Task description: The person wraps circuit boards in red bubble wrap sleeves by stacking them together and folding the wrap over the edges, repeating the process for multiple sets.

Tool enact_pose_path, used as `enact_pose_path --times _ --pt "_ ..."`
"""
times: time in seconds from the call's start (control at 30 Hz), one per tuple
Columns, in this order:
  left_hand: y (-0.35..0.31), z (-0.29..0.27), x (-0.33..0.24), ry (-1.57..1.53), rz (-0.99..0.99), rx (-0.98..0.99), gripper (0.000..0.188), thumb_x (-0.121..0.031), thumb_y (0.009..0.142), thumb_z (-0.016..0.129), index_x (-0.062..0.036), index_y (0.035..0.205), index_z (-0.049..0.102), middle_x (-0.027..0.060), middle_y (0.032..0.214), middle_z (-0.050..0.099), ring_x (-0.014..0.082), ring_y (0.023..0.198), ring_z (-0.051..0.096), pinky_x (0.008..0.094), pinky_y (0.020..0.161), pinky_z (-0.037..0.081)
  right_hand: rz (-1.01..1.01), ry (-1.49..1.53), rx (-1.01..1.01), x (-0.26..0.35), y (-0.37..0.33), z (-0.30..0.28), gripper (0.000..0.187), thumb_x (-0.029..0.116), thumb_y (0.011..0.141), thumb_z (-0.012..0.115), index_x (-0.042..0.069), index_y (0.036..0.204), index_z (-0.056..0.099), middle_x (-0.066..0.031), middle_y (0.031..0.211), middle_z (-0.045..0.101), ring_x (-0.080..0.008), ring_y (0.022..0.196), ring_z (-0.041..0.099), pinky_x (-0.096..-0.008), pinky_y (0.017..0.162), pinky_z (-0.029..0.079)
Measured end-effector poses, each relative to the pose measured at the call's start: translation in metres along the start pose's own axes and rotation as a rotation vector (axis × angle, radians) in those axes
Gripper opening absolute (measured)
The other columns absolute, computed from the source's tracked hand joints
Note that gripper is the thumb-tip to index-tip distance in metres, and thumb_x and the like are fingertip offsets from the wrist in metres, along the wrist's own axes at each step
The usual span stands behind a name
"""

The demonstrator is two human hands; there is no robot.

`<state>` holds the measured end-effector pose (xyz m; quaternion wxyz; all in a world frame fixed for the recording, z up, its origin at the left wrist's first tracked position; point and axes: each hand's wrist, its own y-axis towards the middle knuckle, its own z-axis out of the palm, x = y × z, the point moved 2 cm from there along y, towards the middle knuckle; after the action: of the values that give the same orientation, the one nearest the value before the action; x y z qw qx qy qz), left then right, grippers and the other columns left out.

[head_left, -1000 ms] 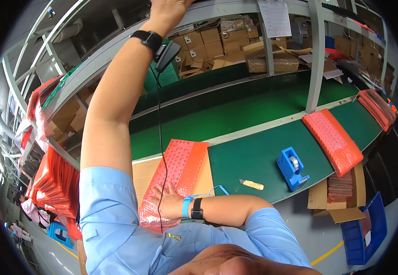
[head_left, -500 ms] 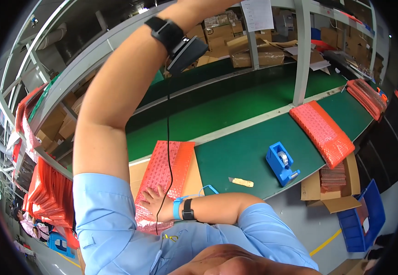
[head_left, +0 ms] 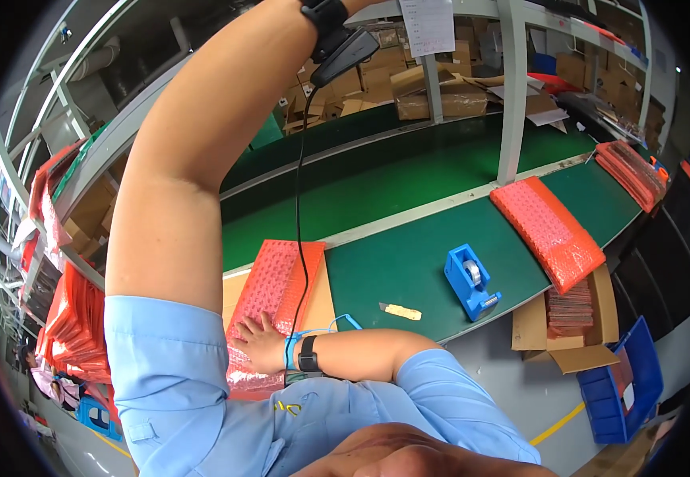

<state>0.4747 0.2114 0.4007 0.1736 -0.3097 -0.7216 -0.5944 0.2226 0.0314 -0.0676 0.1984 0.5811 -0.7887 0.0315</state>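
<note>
My right hand lies flat with fingers spread on a red bubble-wrap bag. The bag rests on a brown cardboard sheet at the near edge of the green bench. A light blue band and a black strap circle the right wrist. My left arm reaches up and forward, and its hand is beyond the top edge. On the left wrist sits a black device with a black cable hanging across the bag. Right of the bag lies a yellow-handled utility knife.
A blue tape dispenser stands on the bench, with a filled red bubble bag farther right. Below are an open carton and a blue bin. Red bags are piled at left. A grey post rises behind the bench.
My left arm has reached farther up, taking its hand out past the top edge. The view has shifted slightly; my right hand stays flat on the bag.
</note>
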Motion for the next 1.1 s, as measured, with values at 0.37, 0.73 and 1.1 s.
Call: enact_pose_path --times 0.37,0.73,1.1 --pt "0.012 -0.009 0.078 -0.334 -0.377 -0.350 0.026 -0.019 0.074 0.072 -0.0044 0.095 0.072 0.0222 0.090 0.071 0.0407 0.087 0.068 0.0464 0.079 0.055 0.001 -0.004 0.047 0.005 0.004 0.003 0.072 0.045 0.092 0.054 0.008 0.152 0.037 -0.0273 0.159 0.024 -0.0440 0.150 0.017 -0.0719 0.114 0.009" --pt "0.019 -0.042 0.164 0.034 -0.384 -0.671 0.026 -0.020 0.076 0.073 -0.0063 0.098 0.072 0.0210 0.091 0.072 0.0417 0.091 0.068 0.0475 0.081 0.054 0.002 -0.001 0.013 0.000 0.001 0.001 0.068 0.045 0.094 0.053 0.008 0.150 0.040 -0.0274 0.159 0.024 -0.0454 0.149 0.018 -0.0730 0.113 0.014" --pt "-0.017 -0.018 0.149 -0.011 -0.152 -0.077 0.031 -0.026 0.084 0.073 -0.0132 0.112 0.065 0.0189 0.099 0.071 0.0403 0.093 0.067 0.0478 0.081 0.054 0.007 -0.022 -0.004 0.001 0.000 0.002 0.069 0.046 0.093 0.054 0.009 0.149 0.041 -0.0275 0.158 0.026 -0.0452 0.148 0.020 -0.0724 0.112 0.015"
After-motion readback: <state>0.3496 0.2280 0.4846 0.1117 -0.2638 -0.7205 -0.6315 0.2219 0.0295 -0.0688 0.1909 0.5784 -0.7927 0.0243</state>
